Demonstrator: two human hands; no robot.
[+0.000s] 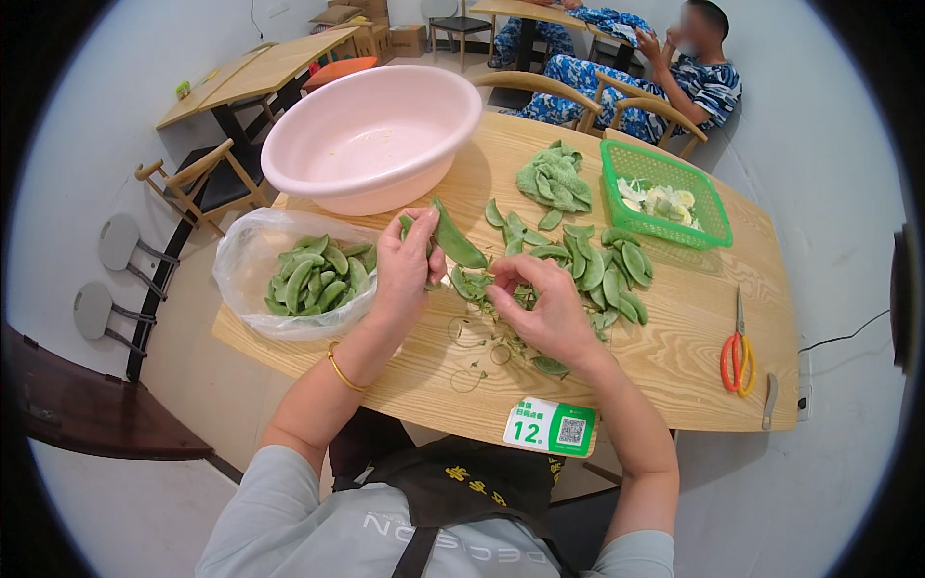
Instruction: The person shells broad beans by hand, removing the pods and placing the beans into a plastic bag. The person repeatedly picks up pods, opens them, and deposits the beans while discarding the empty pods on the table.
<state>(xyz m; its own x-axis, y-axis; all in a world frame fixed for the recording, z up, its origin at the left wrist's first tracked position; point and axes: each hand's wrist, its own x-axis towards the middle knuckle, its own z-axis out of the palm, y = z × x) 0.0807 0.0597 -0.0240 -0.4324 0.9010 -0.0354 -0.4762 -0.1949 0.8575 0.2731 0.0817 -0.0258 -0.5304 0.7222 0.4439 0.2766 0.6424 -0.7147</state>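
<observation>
My left hand [409,256] holds flat green bean pods, with one long pod [458,237] sticking out between thumb and fingers towards the right. Close to that pod's lower end is my right hand [538,300], its thumb and forefinger nearly together; whether a thin strip is pinched there I cannot tell. Under and beside my right hand lie bean trimmings [506,339] on the wooden table. A loose heap of flat pods [592,267] spreads beyond it. Left of my left hand, a clear plastic bag [242,289] stands open with many pods [314,278] inside.
A pink basin [368,173] stands at the back left, a green cloth [555,177] behind the heap. A green basket [668,233] holds pale vegetable pieces. Scissors [738,354] and a small knife [770,401] lie right; a printed card [551,426] is at the near edge. A person sits beyond.
</observation>
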